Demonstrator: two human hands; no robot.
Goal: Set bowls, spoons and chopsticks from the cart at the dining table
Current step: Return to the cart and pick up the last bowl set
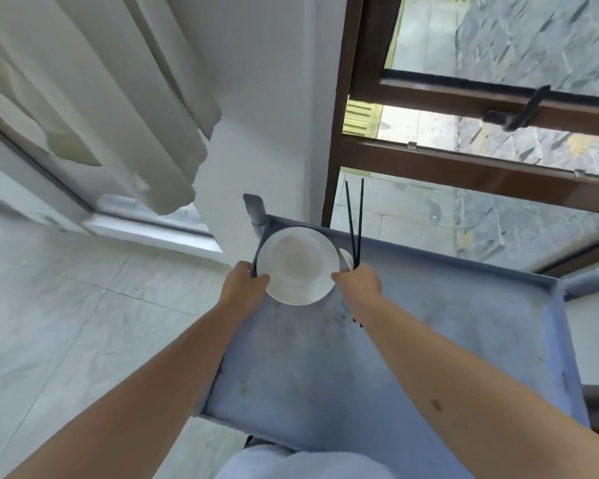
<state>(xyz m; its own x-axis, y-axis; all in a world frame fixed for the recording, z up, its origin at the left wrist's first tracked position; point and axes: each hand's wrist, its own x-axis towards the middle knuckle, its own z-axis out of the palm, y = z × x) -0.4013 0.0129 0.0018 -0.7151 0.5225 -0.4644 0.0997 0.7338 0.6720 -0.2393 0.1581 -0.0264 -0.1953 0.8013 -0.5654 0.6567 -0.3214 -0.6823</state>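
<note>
Together, your hands held a white bowl (pixel 297 266) above the far left corner of the blue cart tray (pixel 429 340). Your left hand (pixel 244 283) pinched its left rim, thumb on top, with dark sticks showing behind the fingers. Your right hand (pixel 360 281) gripped a pair of dark chopsticks (pixel 355 219) pointing upward, a white spoon (pixel 346 259) beside them, its thumb touching the bowl's right rim.

blue cart tray (pixel 429 340) on pale tiled floor (pixel 66 323); scuffed surface; raised rim
</note>
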